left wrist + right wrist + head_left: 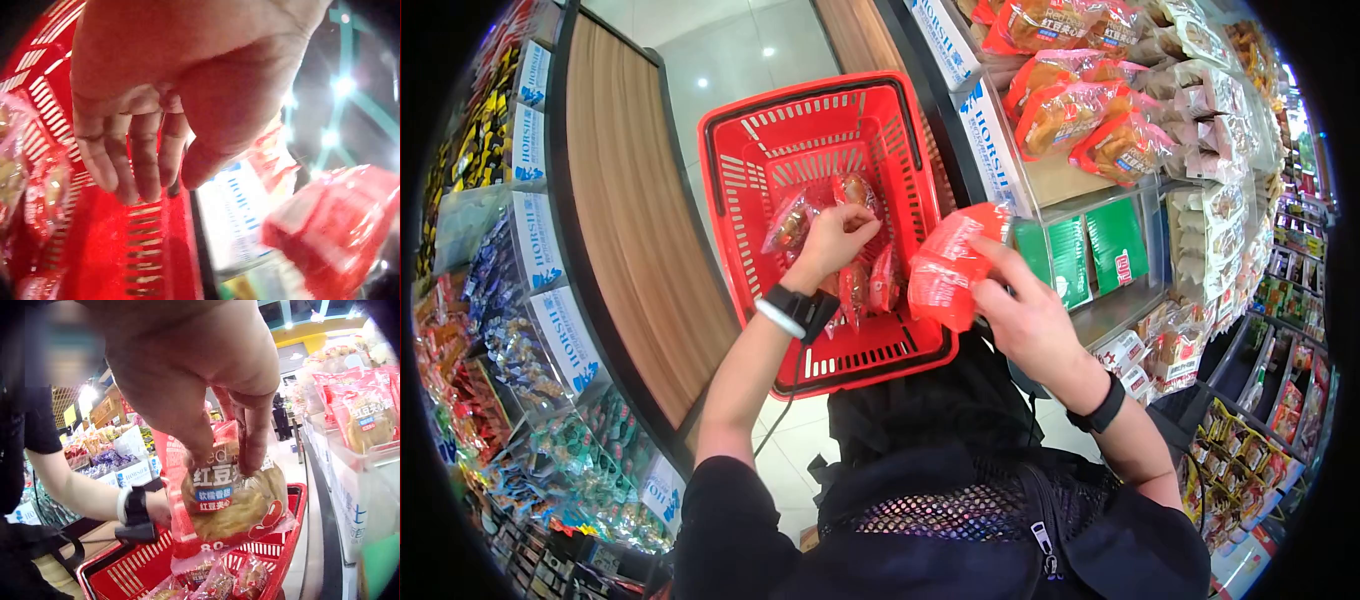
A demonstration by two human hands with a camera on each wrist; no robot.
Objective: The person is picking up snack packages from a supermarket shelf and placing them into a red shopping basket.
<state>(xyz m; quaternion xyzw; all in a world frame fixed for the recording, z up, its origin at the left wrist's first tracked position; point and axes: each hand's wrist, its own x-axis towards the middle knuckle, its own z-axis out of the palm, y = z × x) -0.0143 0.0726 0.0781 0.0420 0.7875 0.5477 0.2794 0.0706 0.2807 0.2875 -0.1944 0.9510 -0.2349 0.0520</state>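
Note:
My right hand (1032, 318) pinches a packaged red bean bread (956, 268) between thumb and fingers, beside the right rim of the red shopping basket (805, 95). The right wrist view shows the front of this bread bag (228, 506), a clear and red wrapper with a golden bread inside. My left hand (837, 240) hangs over the basket with its fingers loosely bent and nothing in them, as the left wrist view also shows. Several wrapped breads (855, 292) lie in the basket below it.
On the right, a shelf holds more red bean breads (1060, 115) and pale wrapped packs (1210, 145), with green boxes (1115, 248) below. Bagged snacks (520, 340) fill the left shelf behind price strips. A wooden panel (625, 200) runs along the basket's left side.

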